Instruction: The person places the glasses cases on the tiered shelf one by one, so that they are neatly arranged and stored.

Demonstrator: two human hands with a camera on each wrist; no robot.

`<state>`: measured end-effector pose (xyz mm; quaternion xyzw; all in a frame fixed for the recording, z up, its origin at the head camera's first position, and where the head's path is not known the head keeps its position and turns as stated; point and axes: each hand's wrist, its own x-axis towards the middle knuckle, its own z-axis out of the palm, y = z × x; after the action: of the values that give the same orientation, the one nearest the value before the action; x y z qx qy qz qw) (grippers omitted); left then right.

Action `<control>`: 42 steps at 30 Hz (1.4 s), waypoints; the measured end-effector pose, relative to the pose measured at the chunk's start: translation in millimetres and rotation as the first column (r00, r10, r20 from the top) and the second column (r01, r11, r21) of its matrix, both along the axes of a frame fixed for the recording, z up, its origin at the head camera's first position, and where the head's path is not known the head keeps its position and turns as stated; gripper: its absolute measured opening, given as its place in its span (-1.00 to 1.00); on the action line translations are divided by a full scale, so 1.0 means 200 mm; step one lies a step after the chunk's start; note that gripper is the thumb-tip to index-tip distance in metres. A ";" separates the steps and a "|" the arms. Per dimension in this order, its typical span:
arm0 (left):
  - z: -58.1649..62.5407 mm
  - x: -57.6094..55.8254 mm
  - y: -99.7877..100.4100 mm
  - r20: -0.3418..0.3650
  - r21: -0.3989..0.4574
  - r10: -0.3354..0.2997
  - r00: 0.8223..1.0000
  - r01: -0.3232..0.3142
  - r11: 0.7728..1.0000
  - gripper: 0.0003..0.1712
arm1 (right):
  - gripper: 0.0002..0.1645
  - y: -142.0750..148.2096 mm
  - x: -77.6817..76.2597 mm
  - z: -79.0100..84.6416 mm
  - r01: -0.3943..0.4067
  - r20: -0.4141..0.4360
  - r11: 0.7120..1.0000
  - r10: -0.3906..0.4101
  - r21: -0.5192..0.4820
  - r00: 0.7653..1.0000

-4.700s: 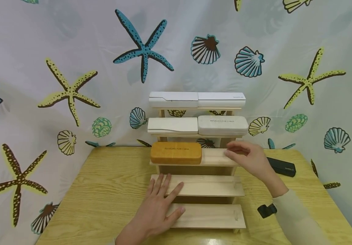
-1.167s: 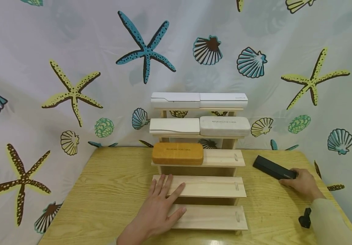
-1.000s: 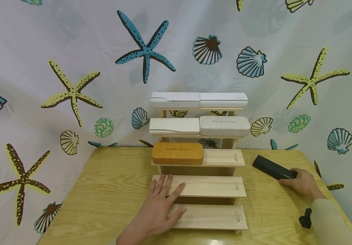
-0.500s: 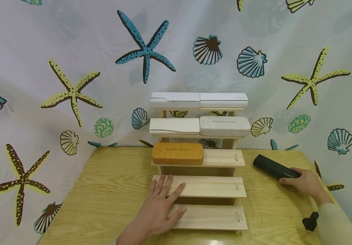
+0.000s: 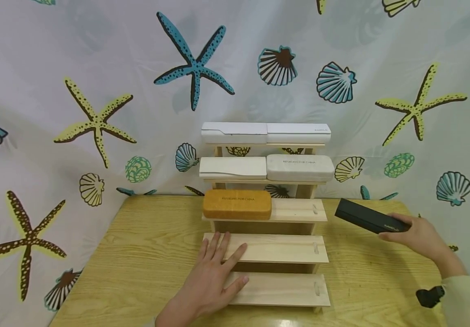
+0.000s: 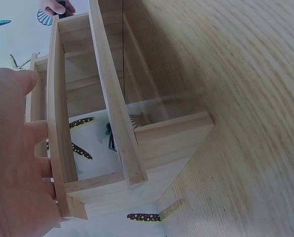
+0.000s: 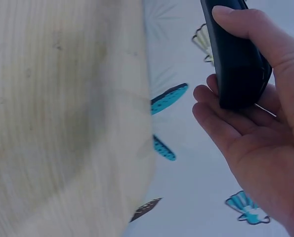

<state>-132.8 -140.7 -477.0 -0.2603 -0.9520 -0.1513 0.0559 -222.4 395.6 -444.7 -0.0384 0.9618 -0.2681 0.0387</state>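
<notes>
At the table's right side, my right hand [image 5: 424, 238] grips a black glasses case [image 5: 365, 215] by its near right end. The case slants up to the left, raised off the table; in the right wrist view the thumb lies over the black case [image 7: 238, 64] and the fingers are beneath. My left hand [image 5: 208, 277] rests spread on the left part of the lower tiers of a stepped wooden rack [image 5: 279, 248]. In the left wrist view the rack's frame [image 6: 109, 79] stands beside that hand. An orange-brown glasses case [image 5: 236, 206] sits on the third tier's left half.
Two white cases, a left one [image 5: 235, 132] and a right one [image 5: 298, 132], lie end to end on the top tier. Below them are a white case [image 5: 232, 168] and a rounded pale grey case [image 5: 299, 167]. A patterned cloth [image 5: 235, 45] hangs behind the wooden table [image 5: 145, 236].
My right hand went from the rack's third tier to the black case, took hold of it and has now lifted it off the table. My left hand has stayed put.
</notes>
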 end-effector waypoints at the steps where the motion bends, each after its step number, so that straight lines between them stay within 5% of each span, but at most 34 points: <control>1: 0.00 0.00 0.00 0.004 0.000 0.001 1.000 -0.001 1.000 -0.20 | 0.13 -0.01 0.01 0.02 -0.006 0.004 1.000 0.006 -0.006 1.000; 9: 0.01 0.00 0.00 0.016 0.007 0.000 1.000 0.000 1.000 -0.21 | 0.03 -0.04 0.06 0.17 -0.027 0.007 0.995 0.028 -0.100 1.000; 27: 0.00 0.00 0.00 -0.004 0.002 -0.005 1.000 0.005 1.000 -0.24 | -0.01 -0.21 0.09 0.34 -0.140 -0.025 0.974 0.138 -0.178 0.990; 42: 0.00 0.00 -0.01 -0.007 0.004 -0.001 1.000 0.001 1.000 -0.24 | 0.00 -0.39 0.03 0.38 -0.250 -0.082 0.958 0.240 -0.139 0.967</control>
<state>-132.8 -141.8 -476.9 -0.2613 -0.9513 -0.1522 0.0597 -216.7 316.9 -369.6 -0.1685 0.9279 -0.3304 0.0378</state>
